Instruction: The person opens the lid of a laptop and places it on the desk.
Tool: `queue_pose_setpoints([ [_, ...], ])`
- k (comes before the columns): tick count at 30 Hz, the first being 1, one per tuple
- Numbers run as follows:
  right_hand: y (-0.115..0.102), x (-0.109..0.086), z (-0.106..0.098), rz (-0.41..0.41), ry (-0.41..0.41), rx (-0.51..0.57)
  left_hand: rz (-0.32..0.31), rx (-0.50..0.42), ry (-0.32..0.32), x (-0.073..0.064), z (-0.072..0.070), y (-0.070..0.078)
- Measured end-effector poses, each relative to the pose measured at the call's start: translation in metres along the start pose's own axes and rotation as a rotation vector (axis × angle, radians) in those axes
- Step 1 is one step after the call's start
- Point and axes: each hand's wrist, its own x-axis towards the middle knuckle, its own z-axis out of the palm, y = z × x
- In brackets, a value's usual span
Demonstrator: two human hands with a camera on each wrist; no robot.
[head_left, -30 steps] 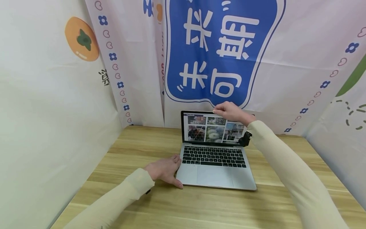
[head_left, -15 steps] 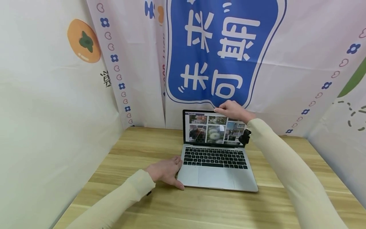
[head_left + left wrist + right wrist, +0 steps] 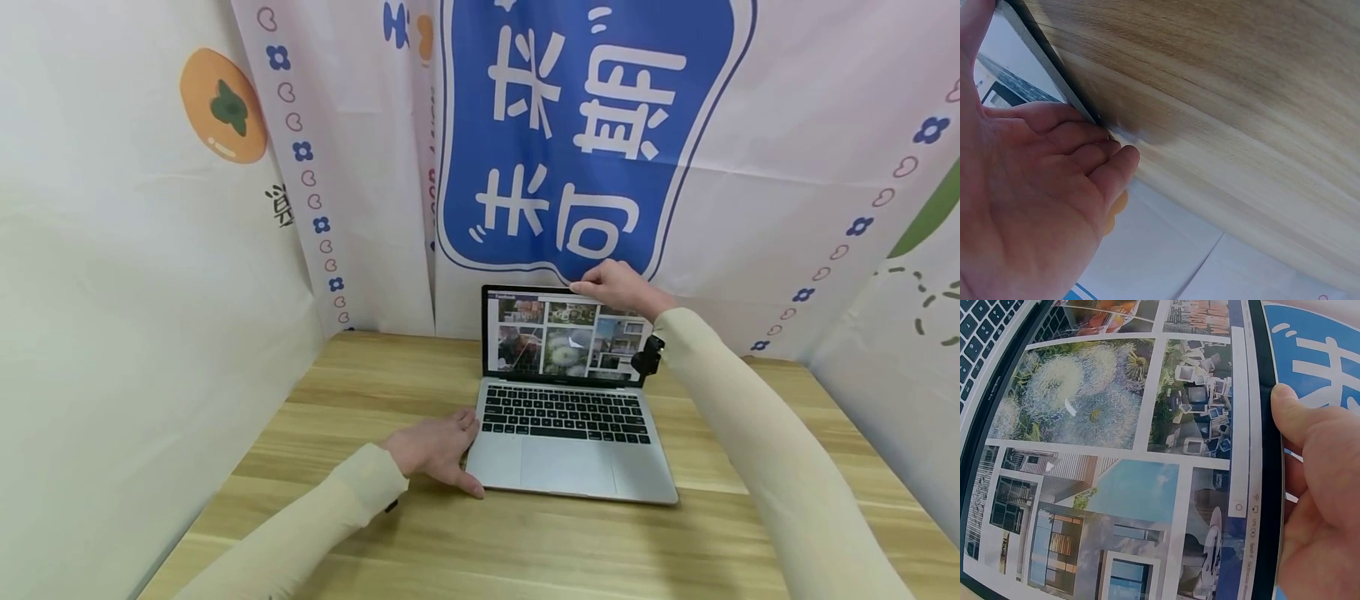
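Observation:
An open silver laptop [image 3: 567, 468] lies on the wooden table, its black keyboard [image 3: 566, 414] facing the person. Pictures in a grid fill its lit screen [image 3: 566, 340]. At the lid's top edge, my right hand [image 3: 624, 288] pinches the rim: in the right wrist view the thumb [image 3: 1294, 415] presses the black bezel, and the other fingers are behind the lid. My left hand [image 3: 435, 450] rests against the base's left side, with the thumb at the front left corner. Its fingers [image 3: 1079, 134] lie fairly straight along the laptop's edge in the left wrist view.
The wooden table [image 3: 360, 375] extends around the laptop. Close behind the lid hangs a white printed cloth [image 3: 375, 275] with a blue panel [image 3: 562, 167]. White cloth walls [image 3: 150, 275] stand on both sides. A small black device [image 3: 648, 356] hangs below my right wrist.
The lid has tilted slightly back, with my right hand moving along with it and a little to the right. My left hand has kept its place at the base.

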Motion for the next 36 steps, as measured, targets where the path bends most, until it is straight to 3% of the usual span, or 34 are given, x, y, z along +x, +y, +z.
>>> queue_pose_setpoints([
  [36, 0.022, -0.002, -0.007, 0.079, 0.049, 0.027, -0.009, -0.02, 0.004, 0.0, 0.002, 0.0],
])
